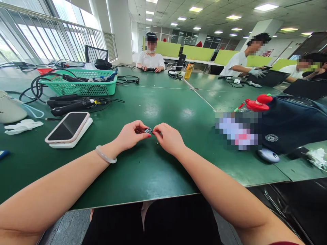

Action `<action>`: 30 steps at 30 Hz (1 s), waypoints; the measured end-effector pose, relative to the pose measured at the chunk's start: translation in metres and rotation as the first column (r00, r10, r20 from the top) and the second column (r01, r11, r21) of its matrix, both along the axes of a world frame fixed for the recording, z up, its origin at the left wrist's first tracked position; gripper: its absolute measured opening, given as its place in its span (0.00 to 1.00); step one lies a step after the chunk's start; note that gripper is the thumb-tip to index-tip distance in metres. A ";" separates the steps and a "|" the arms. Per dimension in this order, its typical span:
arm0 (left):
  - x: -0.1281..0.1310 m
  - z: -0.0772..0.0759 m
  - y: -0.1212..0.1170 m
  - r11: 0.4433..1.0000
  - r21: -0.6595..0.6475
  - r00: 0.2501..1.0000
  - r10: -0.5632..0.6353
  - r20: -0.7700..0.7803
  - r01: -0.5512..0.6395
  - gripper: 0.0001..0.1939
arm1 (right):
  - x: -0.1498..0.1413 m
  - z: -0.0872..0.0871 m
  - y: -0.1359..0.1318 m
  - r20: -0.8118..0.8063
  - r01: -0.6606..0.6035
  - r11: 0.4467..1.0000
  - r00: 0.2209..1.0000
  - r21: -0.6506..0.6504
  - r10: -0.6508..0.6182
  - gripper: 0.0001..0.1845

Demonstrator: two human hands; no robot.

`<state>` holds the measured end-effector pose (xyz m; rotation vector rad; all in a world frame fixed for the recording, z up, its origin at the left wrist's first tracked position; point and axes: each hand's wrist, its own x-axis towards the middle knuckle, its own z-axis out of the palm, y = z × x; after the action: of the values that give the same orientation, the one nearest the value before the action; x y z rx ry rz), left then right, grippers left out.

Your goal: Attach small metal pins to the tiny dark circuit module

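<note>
Over the green table [163,170], my left hand [130,136] is closed, with thumb and fingers pinching a small silver-and-dark object [148,130]. Its kind is too small to make out. My right hand [168,136] meets it from the other side, thumb and forefinger pinched together at the object's dark end. Whether the right fingers grip that end or a separate small piece is hidden. A tiny pale bit [157,143] lies on the table just below the right fingertips. A pale bangle [106,155] circles my left wrist.
Left of my hands lie a phone [68,126] on a white box, black cable-ended devices [71,104] and a green basket [81,86]. To the right are a dark bag [293,122], a mouse [268,155] and a red-topped bottle [258,103]. Several people sit around the table.
</note>
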<state>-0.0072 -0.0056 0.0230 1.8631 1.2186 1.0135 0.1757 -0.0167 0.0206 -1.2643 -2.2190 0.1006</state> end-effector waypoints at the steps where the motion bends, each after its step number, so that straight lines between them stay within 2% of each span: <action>1: 0.000 0.000 0.000 1.000 -0.004 1.000 -0.002 0.002 0.002 0.18 | 0.000 0.000 0.000 0.003 -0.001 1.000 1.000 -0.007 0.001 0.07; 14: 0.002 0.001 0.000 0.993 -0.113 0.993 -0.028 0.117 0.042 0.17 | -0.001 0.003 -0.001 -0.095 -0.011 1.000 0.995 -0.004 0.011 0.07; 24: 0.005 0.005 -0.003 0.978 -0.198 0.961 -0.011 0.278 0.069 0.18 | -0.006 -0.001 -0.002 -0.307 -0.019 0.999 0.952 -0.037 0.007 0.07; 30: 0.006 0.003 -0.004 0.971 -0.225 0.949 -0.010 0.316 0.085 0.18 | -0.008 0.000 -0.004 -0.323 0.000 1.000 0.946 -0.032 -0.010 0.08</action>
<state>-0.0011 -0.0097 0.0262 1.4766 1.0482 1.0415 0.1681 -0.0203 0.0202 -1.1756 -1.9374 0.3191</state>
